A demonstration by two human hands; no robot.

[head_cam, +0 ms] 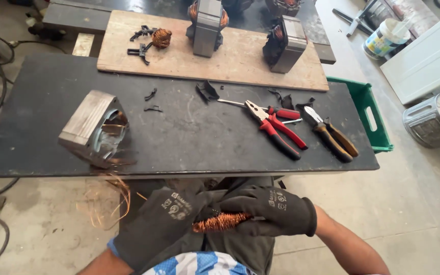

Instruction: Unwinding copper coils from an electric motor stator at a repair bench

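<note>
Gloved hands (220, 221) low before bench, gripping copper wire bundle (221, 222)

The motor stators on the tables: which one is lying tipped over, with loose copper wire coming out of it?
The grey stator at the left of the dark bench; thin copper strands trail from it over the edge. The two others stand on the wooden board.

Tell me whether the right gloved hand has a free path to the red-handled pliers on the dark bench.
Probably yes. The red-handled pliers lie open on the dark bench with nothing between them and the right gloved hand. But that hand grips a coiled copper wire bundle, shared with the left gloved hand.
</note>
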